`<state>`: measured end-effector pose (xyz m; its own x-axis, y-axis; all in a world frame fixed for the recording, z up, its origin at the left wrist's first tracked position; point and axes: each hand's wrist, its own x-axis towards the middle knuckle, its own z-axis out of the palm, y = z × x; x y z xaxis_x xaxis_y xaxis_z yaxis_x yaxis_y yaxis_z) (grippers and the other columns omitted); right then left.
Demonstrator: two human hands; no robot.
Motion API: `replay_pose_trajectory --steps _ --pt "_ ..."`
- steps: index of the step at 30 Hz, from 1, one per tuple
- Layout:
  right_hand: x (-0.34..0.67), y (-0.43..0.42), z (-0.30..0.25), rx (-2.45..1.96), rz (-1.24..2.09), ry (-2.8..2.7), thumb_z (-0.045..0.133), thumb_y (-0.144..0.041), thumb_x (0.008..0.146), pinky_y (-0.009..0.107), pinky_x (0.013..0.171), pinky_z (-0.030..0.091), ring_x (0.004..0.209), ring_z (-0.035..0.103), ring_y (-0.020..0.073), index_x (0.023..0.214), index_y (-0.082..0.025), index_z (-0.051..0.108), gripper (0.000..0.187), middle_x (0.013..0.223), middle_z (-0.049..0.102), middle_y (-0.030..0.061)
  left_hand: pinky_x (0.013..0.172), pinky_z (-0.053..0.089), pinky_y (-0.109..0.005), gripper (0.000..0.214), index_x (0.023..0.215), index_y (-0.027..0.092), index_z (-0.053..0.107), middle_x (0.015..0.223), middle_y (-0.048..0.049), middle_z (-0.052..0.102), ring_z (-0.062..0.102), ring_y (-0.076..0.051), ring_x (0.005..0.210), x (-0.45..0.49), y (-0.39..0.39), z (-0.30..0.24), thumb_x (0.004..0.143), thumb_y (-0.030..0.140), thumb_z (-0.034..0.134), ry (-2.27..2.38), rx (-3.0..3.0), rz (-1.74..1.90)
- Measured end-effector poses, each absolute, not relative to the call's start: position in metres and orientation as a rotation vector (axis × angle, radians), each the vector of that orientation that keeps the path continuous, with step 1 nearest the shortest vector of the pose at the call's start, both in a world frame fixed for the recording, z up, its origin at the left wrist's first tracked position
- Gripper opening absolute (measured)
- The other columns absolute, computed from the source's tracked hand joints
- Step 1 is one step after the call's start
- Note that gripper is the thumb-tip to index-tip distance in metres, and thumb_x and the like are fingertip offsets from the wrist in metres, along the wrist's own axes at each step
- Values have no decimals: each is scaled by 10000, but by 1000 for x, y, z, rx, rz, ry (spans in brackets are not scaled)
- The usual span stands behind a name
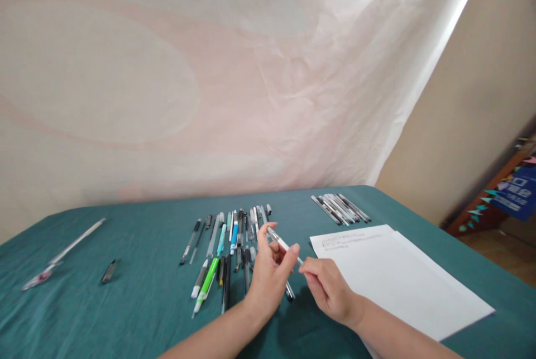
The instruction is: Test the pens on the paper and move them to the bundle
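My left hand (268, 275) is closed around a clear white pen (281, 243), which it holds tilted above the teal tablecloth (142, 314). My right hand (329, 289) pinches the lower tip end of that same pen. Both hands hover just right of a spread of several pens (228, 244) lying side by side. A white sheet of paper (397, 281) with a few lines of small writing at its top lies to the right of my hands.
A second bundle of several grey and black pens (340, 208) lies at the far right of the table. A long white pen (62, 253) and a short dark pen (108, 272) rest at the left. A pale cloth backdrop (209, 68) hangs behind.
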<state>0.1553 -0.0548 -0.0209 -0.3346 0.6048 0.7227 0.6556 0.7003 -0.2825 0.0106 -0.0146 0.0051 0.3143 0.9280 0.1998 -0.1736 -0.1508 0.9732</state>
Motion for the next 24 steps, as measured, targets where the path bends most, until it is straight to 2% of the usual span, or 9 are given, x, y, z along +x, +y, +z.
replay_pose_trajectory --steps 8,12,17,21,24 --pt "155 -51 -5 -1157 209 -2019 370 -181 886 241 653 410 696 560 128 1011 -209 500 182 863 619 32 545 398 -200 447 1166 203 335 628 62 481 471 -85 534 9 7 -1 804 379 529 776 1251 1186" --pt "158 -48 7 -1209 357 -1960 342 -221 902 231 645 408 682 550 121 1022 -205 527 221 823 604 24 539 382 -188 402 1139 191 369 658 51 498 459 -73 535 7 17 -7 811 361 526 806 1231 1246" --pt "165 -41 7 -1422 438 -1915 373 -265 888 230 601 397 659 566 134 1146 -204 455 277 758 630 3 591 410 -208 407 1166 177 367 719 25 515 496 -89 606 7 20 -11 821 342 507 798 1236 1273" --pt "183 -28 3 -1616 362 -1964 410 -295 859 236 601 389 670 586 150 922 -222 580 196 759 661 1 725 436 -273 520 1271 141 256 831 -25 553 553 -124 728 9 19 -17 824 285 481 794 1291 1216" --pt "206 -9 2 -1769 254 -1894 409 -325 849 236 587 384 666 596 157 882 -223 593 213 750 670 5 781 430 -308 544 1306 144 202 893 -47 572 567 -145 793 9 14 -19 828 234 444 809 1451 1137"
